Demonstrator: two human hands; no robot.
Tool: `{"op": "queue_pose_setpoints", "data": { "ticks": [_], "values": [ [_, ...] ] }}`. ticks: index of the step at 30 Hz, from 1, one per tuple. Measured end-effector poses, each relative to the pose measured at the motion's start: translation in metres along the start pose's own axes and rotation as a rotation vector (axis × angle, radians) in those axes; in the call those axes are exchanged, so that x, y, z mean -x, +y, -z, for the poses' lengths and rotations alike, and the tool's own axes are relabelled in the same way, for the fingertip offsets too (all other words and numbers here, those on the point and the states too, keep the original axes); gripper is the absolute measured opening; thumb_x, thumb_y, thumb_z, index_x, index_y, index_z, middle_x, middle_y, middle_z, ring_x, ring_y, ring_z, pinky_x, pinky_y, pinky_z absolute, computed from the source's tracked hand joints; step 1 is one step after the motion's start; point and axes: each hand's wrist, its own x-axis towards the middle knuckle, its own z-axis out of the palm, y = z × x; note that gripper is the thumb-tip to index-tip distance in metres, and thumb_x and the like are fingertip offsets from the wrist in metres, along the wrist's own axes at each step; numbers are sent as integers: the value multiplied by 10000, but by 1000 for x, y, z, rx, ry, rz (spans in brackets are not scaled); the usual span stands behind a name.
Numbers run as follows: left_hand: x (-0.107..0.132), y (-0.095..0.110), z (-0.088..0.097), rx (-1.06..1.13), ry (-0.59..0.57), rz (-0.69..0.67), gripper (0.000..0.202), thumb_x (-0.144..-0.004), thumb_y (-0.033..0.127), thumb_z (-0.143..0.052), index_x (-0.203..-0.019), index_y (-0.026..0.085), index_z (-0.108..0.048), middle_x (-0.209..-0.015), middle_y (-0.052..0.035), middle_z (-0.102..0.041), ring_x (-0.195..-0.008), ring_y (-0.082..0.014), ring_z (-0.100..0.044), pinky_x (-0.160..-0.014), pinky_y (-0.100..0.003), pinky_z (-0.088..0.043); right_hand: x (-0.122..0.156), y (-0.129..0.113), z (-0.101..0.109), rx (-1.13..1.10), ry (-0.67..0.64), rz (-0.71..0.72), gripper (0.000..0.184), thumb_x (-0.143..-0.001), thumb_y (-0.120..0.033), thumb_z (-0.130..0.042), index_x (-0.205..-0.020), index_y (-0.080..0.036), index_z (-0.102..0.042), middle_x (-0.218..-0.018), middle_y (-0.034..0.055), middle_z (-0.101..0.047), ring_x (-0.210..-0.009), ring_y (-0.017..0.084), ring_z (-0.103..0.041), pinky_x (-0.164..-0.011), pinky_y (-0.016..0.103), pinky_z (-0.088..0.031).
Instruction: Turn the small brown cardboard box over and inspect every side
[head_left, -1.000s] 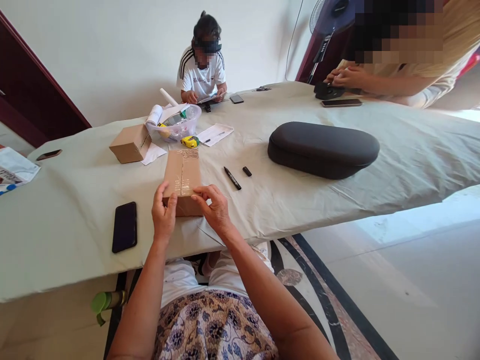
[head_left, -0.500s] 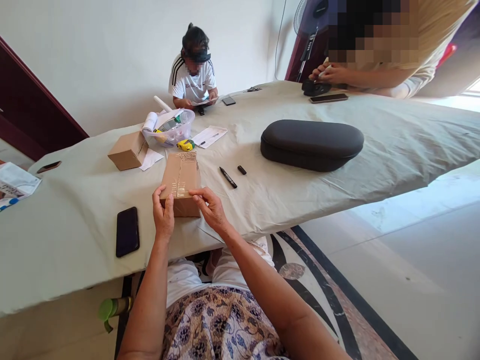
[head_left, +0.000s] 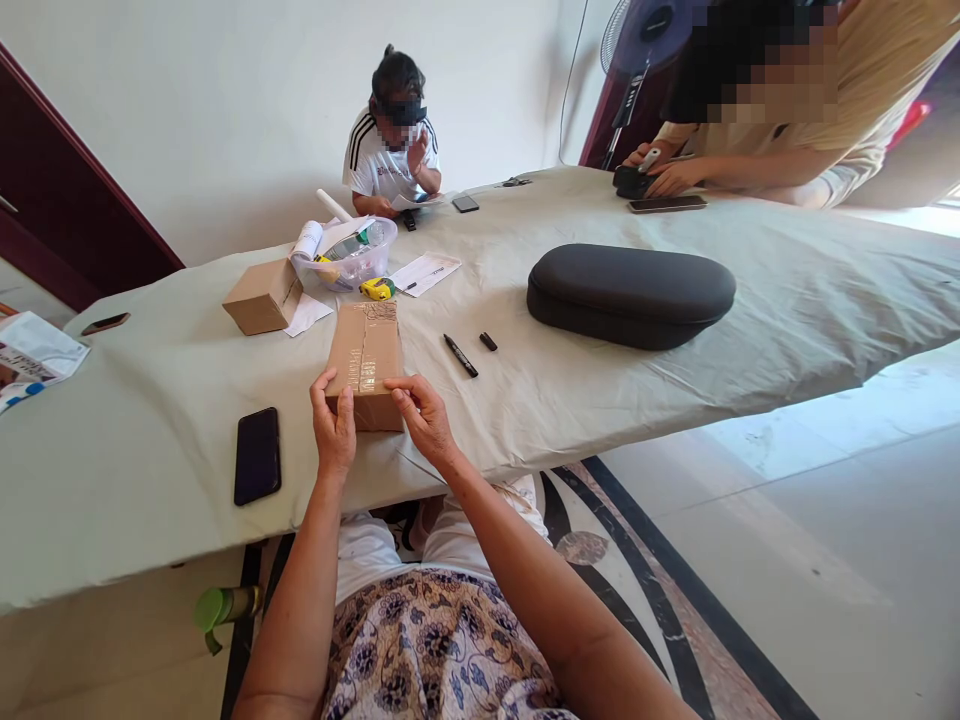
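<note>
A taped brown cardboard box (head_left: 365,352) lies lengthwise on the grey-green table cover (head_left: 150,420) in front of me. My left hand (head_left: 334,427) grips its near left corner, thumb on top and fingers curled against the near end. My right hand (head_left: 425,414) holds the near right corner, fingers bent over the top edge. A black marker (head_left: 460,355) and its cap (head_left: 488,341) lie just right of the box.
A black phone (head_left: 257,455) lies to my left. Behind the box are a second cardboard box (head_left: 262,296), a clear tub (head_left: 352,258) of supplies, a yellow tape measure (head_left: 376,289) and papers. A large black case (head_left: 630,295) sits right. Two other people work at the far side.
My hands stay on the box's near end, shifting only slightly. The far seated person has raised a hand to the face; the person at right has moved their hands on a black device.
</note>
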Motion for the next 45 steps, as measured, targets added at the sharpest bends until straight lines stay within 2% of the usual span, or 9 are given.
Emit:
{"op": "queue_pose_setpoints", "data": {
  "ticks": [8,21,28,31,34,36,40,42,45],
  "values": [
    [0,3,-2,-25,19,10,445,-928,525,-504,-1221,191,-530,-1288,-121,-584,-1222,-222,-545,-1096,-353,-377,-1,3,-1,-17,11,-21,276,-950,-461,-532,-984,-243,-697,-843,20,-630,-770,166,-550,-729,303,-442],
    [9,14,-2,-54,67,152,515,-895,558,-558,-1279,221,-500,-1298,-117,-572,-1207,-241,-552,-1073,-375,-406,-5,-4,-1,8,20,-34,267,-953,-419,-507,-956,-224,-690,-836,24,-630,-742,158,-540,-725,291,-448],
    [18,13,-9,-12,158,120,620,-906,546,-552,-1389,203,-365,-1351,-172,-508,-1220,-248,-549,-1073,-398,-421,0,-5,1,3,6,-47,315,-971,-461,-483,-988,-234,-700,-876,32,-661,-786,164,-577,-760,298,-467],
    [20,16,-12,-78,171,55,599,-934,513,-513,-1406,180,-356,-1372,-198,-480,-1279,-266,-504,-1112,-431,-383,2,-5,2,-12,-18,-64,306,-971,-450,-492,-1010,-239,-710,-894,35,-677,-800,166,-599,-765,302,-479],
    [24,21,-11,-186,125,-23,495,-961,468,-461,-1355,170,-441,-1385,-208,-460,-1361,-285,-423,-1172,-475,-298,3,-6,3,-31,-31,-69,282,-963,-426,-515,-1017,-243,-722,-915,38,-694,-828,170,-619,-778,308,-488],
    [27,24,-8,-227,56,-34,509,-937,474,-505,-1346,174,-467,-1438,-216,-399,-1408,-309,-369,-1179,-506,-282,3,-7,2,-42,-27,-71,268,-956,-409,-529,-1021,-242,-728,-919,39,-704,-821,167,-625,-767,304,-491],
    [30,25,5,-312,-85,5,802,-767,526,-715,-1426,187,-410,-1563,-234,-184,-1499,-410,-180,-1160,-578,-287,4,-11,-7,-44,-61,-109,254,-945,-390,-549,-1008,-242,-746,-946,46,-736,-833,171,-652,-753,297,-509],
    [28,23,14,-355,-118,30,884,-720,540,-753,-1448,193,-390,-1577,-241,-147,-1508,-441,-132,-1148,-600,-293,5,-13,-15,-45,-89,-122,247,-936,-381,-560,-991,-242,-757,-928,47,-747,-825,175,-662,-740,296,-516],
    [22,20,25,-375,-137,47,897,-717,567,-747,-1449,187,-396,-1574,-255,-161,-1506,-445,-141,-1139,-608,-304,7,-16,-26,-34,-95,-129,227,-914,-361,-589,-981,-243,-771,-902,48,-754,-805,178,-665,-730,298,-516]
  ]
}}
